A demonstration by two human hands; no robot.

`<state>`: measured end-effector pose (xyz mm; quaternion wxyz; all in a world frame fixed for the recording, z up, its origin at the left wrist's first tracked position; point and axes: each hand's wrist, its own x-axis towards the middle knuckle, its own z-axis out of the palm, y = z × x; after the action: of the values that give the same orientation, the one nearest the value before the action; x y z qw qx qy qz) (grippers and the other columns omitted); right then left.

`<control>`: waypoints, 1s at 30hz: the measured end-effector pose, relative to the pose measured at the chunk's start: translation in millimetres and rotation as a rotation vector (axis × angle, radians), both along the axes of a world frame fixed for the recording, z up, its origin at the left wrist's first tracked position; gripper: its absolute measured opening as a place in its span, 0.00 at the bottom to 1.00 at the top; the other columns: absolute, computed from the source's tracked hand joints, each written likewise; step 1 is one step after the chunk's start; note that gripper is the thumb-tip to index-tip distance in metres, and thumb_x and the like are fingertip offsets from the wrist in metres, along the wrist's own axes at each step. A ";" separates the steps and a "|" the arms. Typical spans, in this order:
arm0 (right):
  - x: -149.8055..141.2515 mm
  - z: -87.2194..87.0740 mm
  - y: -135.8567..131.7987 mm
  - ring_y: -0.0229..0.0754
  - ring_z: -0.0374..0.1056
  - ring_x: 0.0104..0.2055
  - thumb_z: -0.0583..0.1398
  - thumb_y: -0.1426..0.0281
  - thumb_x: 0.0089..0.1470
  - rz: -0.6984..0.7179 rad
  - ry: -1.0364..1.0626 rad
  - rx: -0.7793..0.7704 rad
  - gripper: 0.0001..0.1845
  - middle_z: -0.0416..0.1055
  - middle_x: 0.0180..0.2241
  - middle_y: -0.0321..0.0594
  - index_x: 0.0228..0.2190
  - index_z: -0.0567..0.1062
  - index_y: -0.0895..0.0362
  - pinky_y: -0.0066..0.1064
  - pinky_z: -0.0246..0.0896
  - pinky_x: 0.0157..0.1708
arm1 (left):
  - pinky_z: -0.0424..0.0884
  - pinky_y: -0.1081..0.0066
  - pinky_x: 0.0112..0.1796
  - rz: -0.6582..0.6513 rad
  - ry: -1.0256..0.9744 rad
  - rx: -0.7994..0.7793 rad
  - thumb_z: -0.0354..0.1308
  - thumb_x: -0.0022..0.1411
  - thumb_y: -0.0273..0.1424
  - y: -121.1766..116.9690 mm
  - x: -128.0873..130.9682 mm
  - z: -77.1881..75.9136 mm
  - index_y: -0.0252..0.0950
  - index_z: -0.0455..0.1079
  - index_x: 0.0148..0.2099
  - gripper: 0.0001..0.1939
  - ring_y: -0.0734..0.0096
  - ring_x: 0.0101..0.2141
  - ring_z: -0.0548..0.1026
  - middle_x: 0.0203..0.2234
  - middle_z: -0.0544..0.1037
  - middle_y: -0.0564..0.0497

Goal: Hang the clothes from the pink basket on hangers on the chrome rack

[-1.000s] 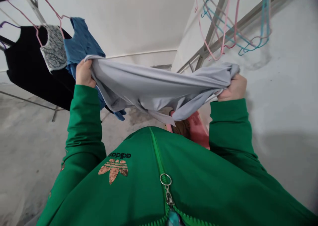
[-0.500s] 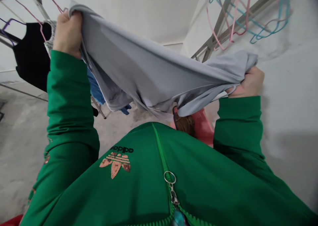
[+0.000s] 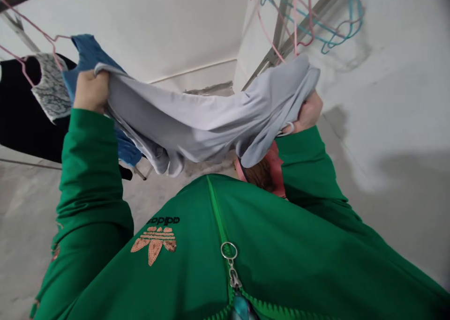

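A light grey garment (image 3: pixel 197 118) stretches between both my hands at chest height. My left hand (image 3: pixel 90 91) is closed on its left end, close to a blue garment (image 3: pixel 87 57) on a pink hanger. My right hand (image 3: pixel 306 114) grips the bunched right end, below several empty pink and blue hangers (image 3: pixel 305 15). Both arms wear green jacket sleeves.
A black garment (image 3: pixel 24 118) and a grey patterned top (image 3: pixel 51 90) hang on a metal drying rack at the left. A pink basket (image 3: pixel 276 167) with something brown in it stands on the concrete floor below the grey garment. White walls rise behind and at the right.
My left hand has come down from its raised position with the garment's end. My right hand has moved left and slightly up, so the cloth hangs slacker.
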<state>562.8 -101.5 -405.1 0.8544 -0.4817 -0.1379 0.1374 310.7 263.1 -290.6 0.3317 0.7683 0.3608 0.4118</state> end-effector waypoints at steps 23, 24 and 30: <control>-67.3 104.7 96.1 0.45 0.66 0.53 0.44 0.44 0.56 0.319 -0.132 0.024 0.31 0.74 0.35 0.36 0.49 0.69 0.49 0.41 0.64 0.54 | 0.71 0.62 0.35 -0.624 0.198 -0.044 0.61 0.51 0.33 -186.2 61.8 -164.4 0.37 0.69 0.33 0.07 0.60 0.33 0.73 0.28 0.75 0.49; -65.2 107.1 94.9 0.43 0.65 0.54 0.41 0.49 0.59 0.304 -0.133 0.047 0.28 0.74 0.37 0.36 0.50 0.68 0.50 0.40 0.64 0.55 | 0.69 0.64 0.33 -0.588 0.212 -0.078 0.60 0.50 0.31 -168.0 57.0 -160.3 0.37 0.68 0.31 0.05 0.64 0.29 0.72 0.25 0.73 0.51; -52.4 107.6 89.3 0.38 0.58 0.61 0.43 0.57 0.60 0.276 -0.231 0.168 0.20 0.70 0.49 0.29 0.47 0.67 0.44 0.38 0.65 0.54 | 0.61 0.72 0.29 -0.200 0.097 0.068 0.59 0.45 0.23 -70.9 4.2 -77.9 0.37 0.61 0.23 0.09 0.76 0.22 0.56 0.17 0.60 0.59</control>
<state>510.4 -12.2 -297.5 0.8431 -0.3980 -0.3108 0.1848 314.9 192.2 -368.5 0.3269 0.8304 0.2837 0.3509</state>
